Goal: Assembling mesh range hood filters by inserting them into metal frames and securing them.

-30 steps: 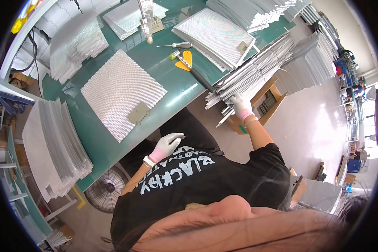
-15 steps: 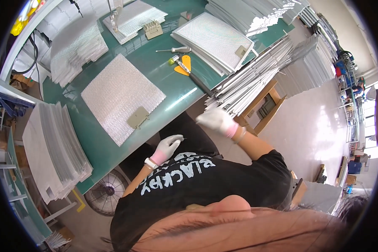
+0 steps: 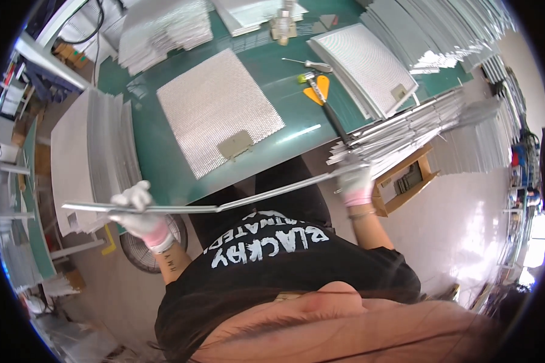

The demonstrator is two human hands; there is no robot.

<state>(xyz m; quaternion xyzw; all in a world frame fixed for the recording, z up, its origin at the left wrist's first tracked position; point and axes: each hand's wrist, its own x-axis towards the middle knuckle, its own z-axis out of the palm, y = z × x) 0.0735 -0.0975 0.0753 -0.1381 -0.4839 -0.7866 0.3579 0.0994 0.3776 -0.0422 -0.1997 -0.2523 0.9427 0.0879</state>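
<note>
Your work surface is the green, smooth-topped table [image 3: 266, 75]. At its left end stands a tall stack of pale, flat sheets [image 3: 72, 145]; at its right end, beyond the near edge, lies a bundle of thin, silver metal strips [image 3: 399, 136]. On the table, a silver, rectangular mesh panel [image 3: 215, 109] lies flat near the middle, and a pile of silver mesh panels [image 3: 360, 66] sits to its right. An open, brown cardboard box [image 3: 378, 202] is below the bundle. The long, narrow, silver metal strip [image 3: 188, 210] is raised between your torso and the table's near edge, crossing above your lap, with a shallow angle partway along. Your white-gloved left hand [image 3: 136, 212] grasps it near its left end, fingers curled about it, a short length projecting past them. Your white-gloved right hand [image 3: 355, 184], blurred, grasps the right end just beside the bundle. Note the black-handled hammer [image 3: 333, 118] between the middle panel and the pile, the grey-handled screwdriver [image 3: 318, 66] beyond it, and the small khaki plate [image 3: 235, 144] on the middle panel's near edge.
</note>
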